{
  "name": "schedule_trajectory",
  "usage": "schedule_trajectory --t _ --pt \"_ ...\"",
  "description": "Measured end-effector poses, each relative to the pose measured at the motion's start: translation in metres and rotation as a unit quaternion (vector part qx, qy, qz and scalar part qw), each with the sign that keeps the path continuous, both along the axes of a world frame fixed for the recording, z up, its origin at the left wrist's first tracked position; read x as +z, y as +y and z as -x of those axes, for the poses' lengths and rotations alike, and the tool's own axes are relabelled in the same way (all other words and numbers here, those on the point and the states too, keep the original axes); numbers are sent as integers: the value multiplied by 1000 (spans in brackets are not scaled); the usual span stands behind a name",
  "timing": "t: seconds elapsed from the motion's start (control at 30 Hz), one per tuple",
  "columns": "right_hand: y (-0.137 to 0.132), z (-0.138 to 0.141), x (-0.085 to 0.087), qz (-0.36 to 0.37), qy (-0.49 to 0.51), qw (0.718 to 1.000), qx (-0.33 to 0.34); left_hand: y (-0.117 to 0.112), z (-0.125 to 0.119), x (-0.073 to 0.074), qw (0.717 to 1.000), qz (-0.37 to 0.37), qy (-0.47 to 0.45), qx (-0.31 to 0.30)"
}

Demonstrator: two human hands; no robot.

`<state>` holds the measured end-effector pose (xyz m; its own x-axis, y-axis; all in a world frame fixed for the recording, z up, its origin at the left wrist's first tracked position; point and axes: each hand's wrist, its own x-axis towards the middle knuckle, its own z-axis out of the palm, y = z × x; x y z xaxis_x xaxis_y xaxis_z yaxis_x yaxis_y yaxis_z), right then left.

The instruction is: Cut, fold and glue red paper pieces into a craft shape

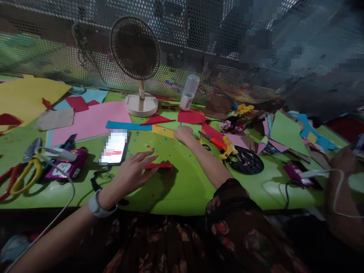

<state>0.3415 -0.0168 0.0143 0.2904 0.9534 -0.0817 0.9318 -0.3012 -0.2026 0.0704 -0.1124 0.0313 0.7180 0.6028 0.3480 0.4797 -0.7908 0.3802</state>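
Observation:
My left hand (137, 170), with a pale watch band on the wrist, is open, fingers stretched and thumb apart. Just beside its fingertips a folded piece of red paper (163, 165) stands on the green tabletop (187, 189). My right hand (183, 134) reaches forward across the table, at the right end of a yellow paper strip (163, 131). Its fingers look curled, and whatever they may hold is hidden. A blue strip (129, 125) and a red paper triangle (157, 120) lie close by. Small paper bits are scattered between my hands.
A lit phone (114, 147) lies left of centre. Scissors (27, 176) and a purple power bank (66, 165) are farther left. A fan (141, 104) and a bottle (190, 93) stand behind. An orange glue gun (224, 146), a black round tray (247, 161) and another person's hand (345, 161) are right.

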Motion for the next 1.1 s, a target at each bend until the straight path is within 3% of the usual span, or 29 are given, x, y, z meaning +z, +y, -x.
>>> schedule_trajectory --t 0.1,0.2,0.27,0.33,0.4,0.43,0.5,0.57,0.6,0.67,0.73,0.8,0.9,0.97,1.1 --pt "-9 -8 8 -20 46 999 8 5 -5 6 996 63 -57 -2" --pt "-36 -7 20 -46 124 991 28 11 -17 10 957 253 -139 15" --pt "-64 3 25 -58 189 979 49 16 -28 9 872 441 -210 23" --pt "-97 19 24 -78 263 959 76 19 -40 6 744 615 -261 21" --pt "-128 39 18 -113 457 875 117 20 -53 3 635 723 -271 19" --pt "-141 49 14 -107 510 843 131 20 -59 2 601 749 -276 20" --pt "-159 63 5 -90 574 804 125 18 -70 2 572 759 -309 27" --pt "-169 68 1 -72 584 801 113 16 -78 5 566 740 -360 49" --pt "-171 65 2 -64 567 812 122 15 -80 6 567 729 -378 61" --pt "-172 50 9 -63 473 864 164 14 -80 10 580 710 -394 71" --pt "-169 22 22 -87 286 938 175 14 -75 12 611 691 -384 53" --pt "-164 -11 31 -96 73 991 64 16 -68 12 649 668 -362 27" --pt "-154 -56 32 3 -83 997 1 21 -56 12 693 642 -328 7" --pt "-148 -73 25 54 -96 994 14 25 -50 11 711 628 -317 -2" --pt "-137 -85 16 75 -76 993 56 32 -44 9 728 602 -328 -1"
